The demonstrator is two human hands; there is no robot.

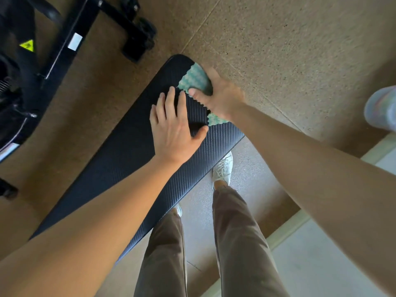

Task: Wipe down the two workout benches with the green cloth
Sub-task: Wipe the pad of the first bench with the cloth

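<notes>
Right grip (pixel 216 94) clutching green cloth (pixel 196 79) at counter (pixel 120 151) end; left grip (pixel 174 127) pressing flat, fingers straight; black machine frame (pixel 62 52) standing beside

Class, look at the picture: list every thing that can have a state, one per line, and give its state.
green cloth: folded over the bench's far edge, gripped by the right hand.
bench: both hands on its black top.
right hand: grips the green cloth at the bench's edge.
left hand: flat, fingers straight, presses on the bench.
black frame: on the floor, untouched.
</notes>
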